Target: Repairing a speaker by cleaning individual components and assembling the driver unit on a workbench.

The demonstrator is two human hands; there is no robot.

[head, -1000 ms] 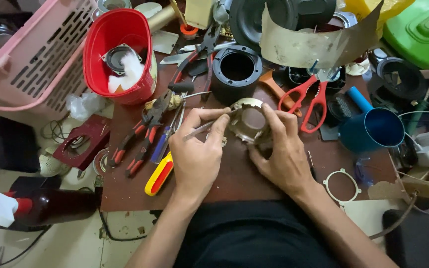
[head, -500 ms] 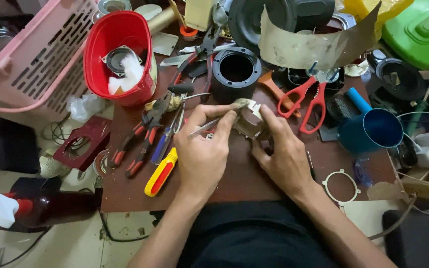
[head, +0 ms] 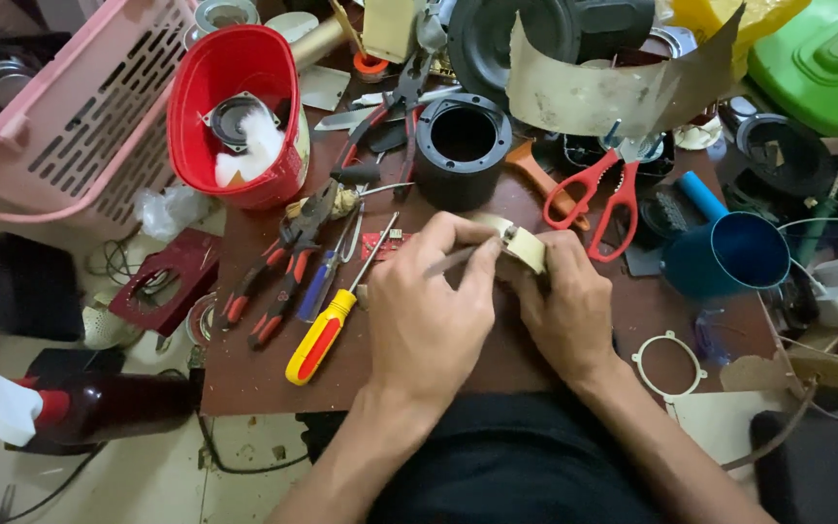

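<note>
thin metal tool (head: pixel 450 260) pinched in left hand (head: pixel 429 315), pale ring part (head: pixel 521 245) clasped by right hand (head: pixel 566 309), yellow screwdriver (head: pixel 327 330) laid nearby on tabletop (head: pixel 254 374)

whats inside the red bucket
The red bucket holds a round metal speaker part and a wad of white fluff. Anything beneath them is covered.

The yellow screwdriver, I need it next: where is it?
The yellow screwdriver lies on the brown board, just beside the left hand, next to the red-handled pliers.
</note>
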